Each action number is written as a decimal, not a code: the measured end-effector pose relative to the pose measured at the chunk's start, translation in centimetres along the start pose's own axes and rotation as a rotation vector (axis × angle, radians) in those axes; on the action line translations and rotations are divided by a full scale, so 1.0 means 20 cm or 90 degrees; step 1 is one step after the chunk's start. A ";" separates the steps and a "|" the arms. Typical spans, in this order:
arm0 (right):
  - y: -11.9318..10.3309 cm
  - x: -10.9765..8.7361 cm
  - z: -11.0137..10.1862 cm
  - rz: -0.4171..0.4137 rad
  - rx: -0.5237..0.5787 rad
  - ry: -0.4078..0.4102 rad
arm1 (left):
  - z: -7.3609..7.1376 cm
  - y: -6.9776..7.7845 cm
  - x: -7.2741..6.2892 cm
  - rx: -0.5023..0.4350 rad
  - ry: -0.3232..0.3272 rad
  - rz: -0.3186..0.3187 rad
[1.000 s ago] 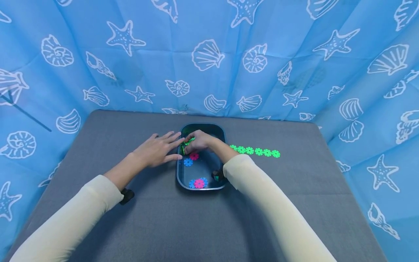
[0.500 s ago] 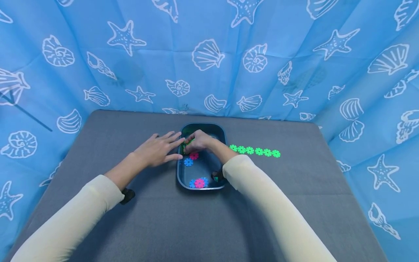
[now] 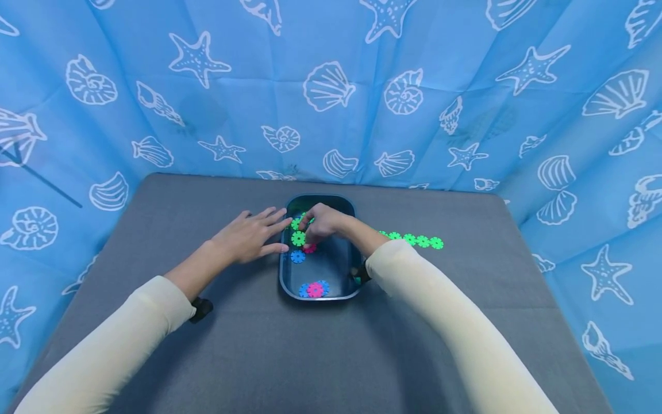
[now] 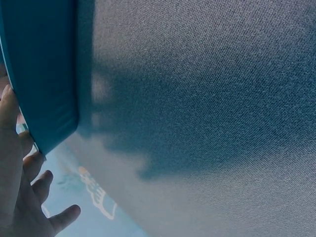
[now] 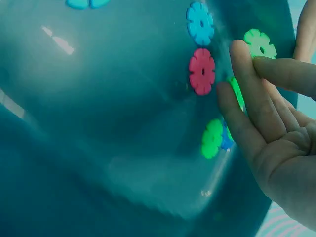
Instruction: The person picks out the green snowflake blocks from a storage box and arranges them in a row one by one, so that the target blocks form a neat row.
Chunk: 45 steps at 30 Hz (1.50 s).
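Note:
My right hand [image 3: 322, 223] is inside the dark blue tray [image 3: 331, 297]. Its thumb and index finger pinch a green snowflake disc [image 5: 259, 42], raised near the left wall. Beneath the fingers lie more green discs [image 5: 212, 138], partly hidden in the head view. A pink disc [image 5: 202, 71] and a blue disc [image 5: 200, 23] rest on the tray floor close by. With fingers spread, my left hand [image 3: 250, 236] lies at the tray's left rim; in the left wrist view its fingertips [image 4: 33, 163] touch that rim.
Several green discs [image 3: 409, 239] form a row on the grey table [image 3: 233, 356], right of the tray and partly behind the right forearm. A pink disc [image 3: 315, 290] overlaps blue ones at the tray's near end. A blue shell-patterned curtain [image 3: 289, 103] surrounds the table.
My right hand has drawn back slightly to the right and up from the tray's left wall, bringing a green disc into view at its fingertips. The left hand stays put.

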State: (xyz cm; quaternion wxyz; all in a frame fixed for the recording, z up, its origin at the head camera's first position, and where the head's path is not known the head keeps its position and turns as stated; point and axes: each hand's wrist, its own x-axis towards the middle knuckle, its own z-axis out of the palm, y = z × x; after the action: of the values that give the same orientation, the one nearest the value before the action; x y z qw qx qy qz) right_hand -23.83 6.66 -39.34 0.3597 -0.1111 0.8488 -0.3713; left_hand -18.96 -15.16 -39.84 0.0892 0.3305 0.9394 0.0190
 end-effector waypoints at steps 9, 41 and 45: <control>-0.01 -0.17 -0.15 -0.028 0.029 -0.006 | 0.01 -0.01 0.02 -0.006 -0.005 -0.006; 0.72 -0.78 -0.78 0.085 -0.043 0.196 | 0.01 0.01 0.01 0.013 0.000 -0.013; 0.87 -0.79 -0.75 0.101 -0.015 0.214 | 0.02 0.01 0.01 0.011 0.001 -0.013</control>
State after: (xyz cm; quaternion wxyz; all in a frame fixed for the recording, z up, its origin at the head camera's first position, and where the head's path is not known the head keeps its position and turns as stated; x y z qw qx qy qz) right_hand -21.52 34.29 -36.40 0.2396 0.0159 0.9073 -0.3452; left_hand -18.95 -14.93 -40.17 0.0858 0.3216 0.9429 0.0103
